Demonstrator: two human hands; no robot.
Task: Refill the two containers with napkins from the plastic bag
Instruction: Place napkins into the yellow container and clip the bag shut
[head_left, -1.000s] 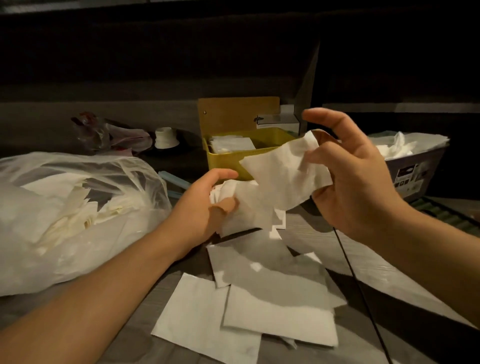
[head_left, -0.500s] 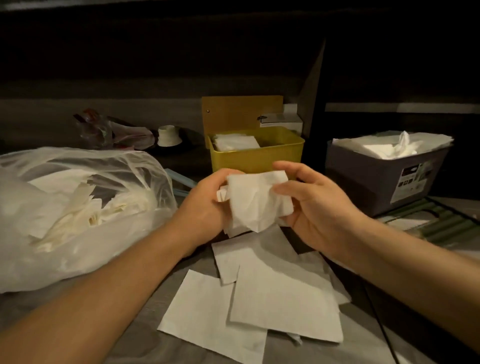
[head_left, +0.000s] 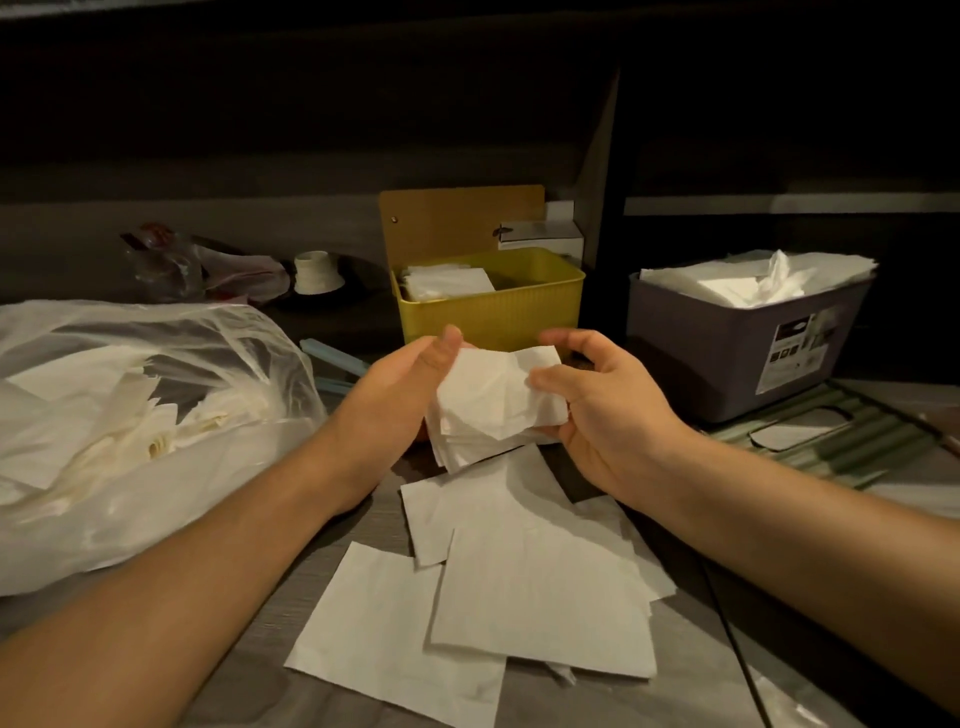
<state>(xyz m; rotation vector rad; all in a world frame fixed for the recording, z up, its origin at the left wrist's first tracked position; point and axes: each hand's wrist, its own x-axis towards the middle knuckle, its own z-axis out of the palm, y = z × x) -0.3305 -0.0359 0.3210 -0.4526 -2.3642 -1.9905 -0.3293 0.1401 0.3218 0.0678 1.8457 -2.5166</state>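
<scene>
Both hands hold a small stack of white napkins (head_left: 491, 405) above the table, in front of the yellow container. My left hand (head_left: 400, 389) grips the stack's left side, thumb on top. My right hand (head_left: 597, 410) pinches the right side. The yellow container (head_left: 493, 312) holds a low pile of napkins at its left. The grey container (head_left: 727, 353) at the right is filled to its rim with napkins. The clear plastic bag (head_left: 130, 415) with more napkins lies at the left.
Several loose napkins (head_left: 519, 587) lie flat on the table below my hands. A grey-green ribbed lid (head_left: 810, 436) lies by the grey container. A small white cup (head_left: 317, 270) and crumpled plastic (head_left: 171, 260) sit at the back left. A dark wall stands behind.
My right hand came down from head height and laid its napkin onto the stack in my left hand. Both hands now hold the stack together, lower and nearer the table.
</scene>
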